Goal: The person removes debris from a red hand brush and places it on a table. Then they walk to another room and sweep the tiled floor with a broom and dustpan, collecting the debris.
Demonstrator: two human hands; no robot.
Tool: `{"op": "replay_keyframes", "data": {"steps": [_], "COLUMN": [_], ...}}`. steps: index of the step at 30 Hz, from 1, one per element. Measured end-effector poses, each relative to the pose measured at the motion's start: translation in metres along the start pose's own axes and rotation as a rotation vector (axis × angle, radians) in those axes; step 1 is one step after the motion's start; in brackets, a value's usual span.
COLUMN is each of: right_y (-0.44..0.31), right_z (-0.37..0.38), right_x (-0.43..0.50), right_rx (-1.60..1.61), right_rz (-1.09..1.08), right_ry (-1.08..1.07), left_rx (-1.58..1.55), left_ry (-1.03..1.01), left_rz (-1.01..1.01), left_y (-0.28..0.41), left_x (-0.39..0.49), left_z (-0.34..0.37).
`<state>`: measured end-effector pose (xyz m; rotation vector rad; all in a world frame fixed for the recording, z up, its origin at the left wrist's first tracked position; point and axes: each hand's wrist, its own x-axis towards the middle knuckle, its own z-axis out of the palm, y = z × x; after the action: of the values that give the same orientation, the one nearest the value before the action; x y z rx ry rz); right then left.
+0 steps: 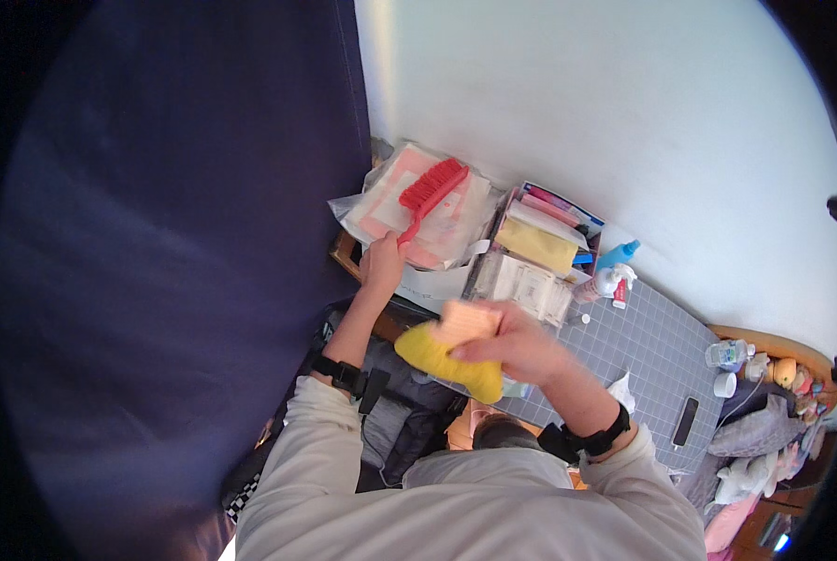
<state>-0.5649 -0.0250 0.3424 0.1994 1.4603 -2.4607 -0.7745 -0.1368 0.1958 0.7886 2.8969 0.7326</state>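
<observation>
My left hand (pixel 383 265) grips the handle of a red long-bristled brush (pixel 434 189), whose head lies over a stack of papers in clear plastic (pixel 383 203) in a white box. In my right hand (pixel 520 345) are a yellow cloth (pixel 429 350) and a pale orange piece (pixel 466 322), perhaps a sponge or cloth; that hand is blurred and held above the near edge of the desk. The yellow cloth hangs down below the fingers. Part of both held pieces is hidden by my right fingers.
On the gridded desk (pixel 643 336) stand a box of papers and envelopes (pixel 587 210), a white spray bottle (pixel 597 284) and a blue bottle (pixel 616 254). A phone (pixel 685 422) lies to the right, near a clear bottle (pixel 727 353) and plush toys (pixel 745 478). A dark curtain (pixel 180 245) hangs at left.
</observation>
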Motion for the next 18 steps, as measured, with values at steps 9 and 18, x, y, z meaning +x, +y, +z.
{"op": "replay_keyframes", "data": {"steps": [9, 18], "right_y": [-0.057, 0.080], "right_z": [-0.089, -0.184], "right_x": [0.139, 0.246], "right_rx": [0.127, -1.101], "right_rz": [-0.430, 0.189], "right_ry": [0.134, 0.750], "left_rx": [-0.035, 0.022], "left_ry": [0.259, 0.214], "left_rz": [0.143, 0.010], "left_y": [-0.055, -0.048], "left_x": [-0.005, 0.000], "left_z": [-0.013, -0.027]}}
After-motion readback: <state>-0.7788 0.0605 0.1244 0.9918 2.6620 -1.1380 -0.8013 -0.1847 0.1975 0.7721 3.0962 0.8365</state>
